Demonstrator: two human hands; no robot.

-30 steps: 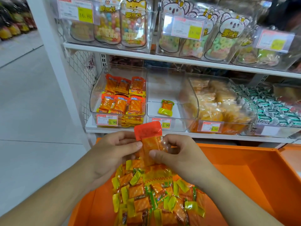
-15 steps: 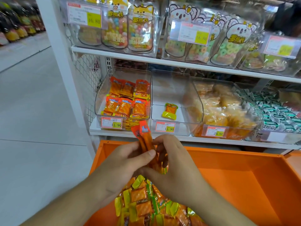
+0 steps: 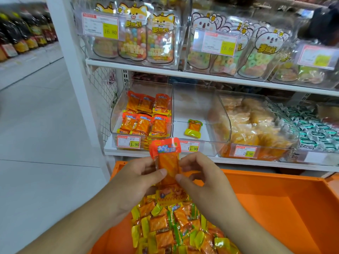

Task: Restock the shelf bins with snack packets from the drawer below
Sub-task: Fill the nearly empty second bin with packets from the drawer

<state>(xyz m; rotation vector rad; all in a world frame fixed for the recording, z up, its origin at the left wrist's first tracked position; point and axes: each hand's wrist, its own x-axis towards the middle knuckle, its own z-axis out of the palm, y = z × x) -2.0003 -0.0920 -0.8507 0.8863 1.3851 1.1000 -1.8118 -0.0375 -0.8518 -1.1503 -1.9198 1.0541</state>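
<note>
At the centre of the frame we see both hands holding one upright orange snack packet with a red top band [image 3: 167, 162]. The left hand [image 3: 135, 182] pinches its left edge with the thumb in front, and the right hand [image 3: 200, 180] pinches its right edge the same way, fingers curled behind. The packet stands above the open orange plastic drawer [image 3: 275, 208] that fills the lower right of the frame. Below the hands, a heap of small orange packets with yellow and green ends [image 3: 172, 230] lies in the drawer.

Behind the held packet, on the white shelf [image 3: 110, 151], we find a clear plastic bin stacked with orange packets [image 3: 145, 114], left of centre. Just beside it, to the right, a second clear plastic bin [image 3: 192, 99] holds a single orange packet with a yellow end [image 3: 193, 128]. Price tags are clipped to the front of both bins.
</note>
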